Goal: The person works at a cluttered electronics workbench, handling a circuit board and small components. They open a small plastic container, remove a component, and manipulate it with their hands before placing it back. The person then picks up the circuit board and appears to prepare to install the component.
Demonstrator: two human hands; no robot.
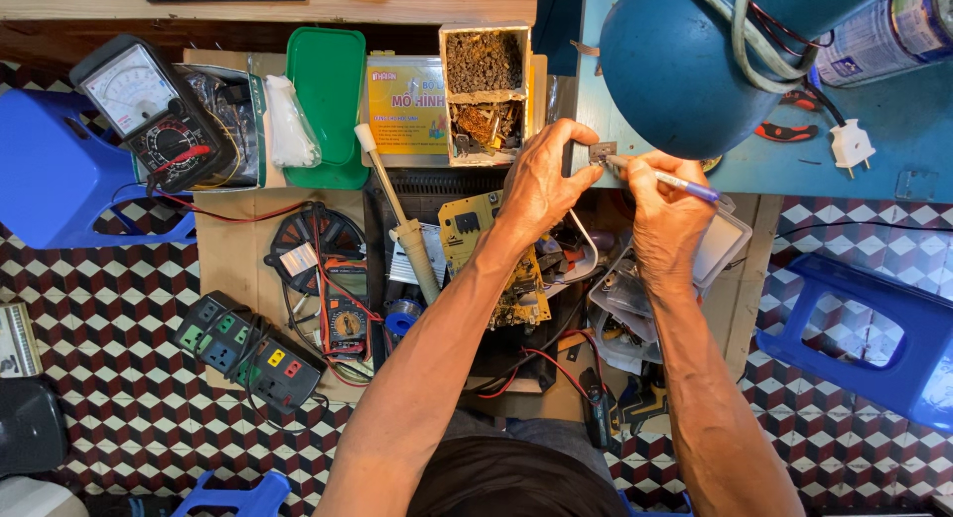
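We held a small grey component (602,152) pinched between our left hand's (541,185) fingertips, up in front of the blue lamp shade (675,65). Our right hand (667,214) was clamped on a blue pen (667,180), tip touching the component. Work looked mid-way: part in hand and being marked or probed. The yellow circuit board (476,224) lay below, untouched, as did the soldering iron (402,214) and analog multimeter (149,110).

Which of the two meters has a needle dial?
The black analog meter at the far left, with a white scale; the other meter, beside the power strip, has a display window.
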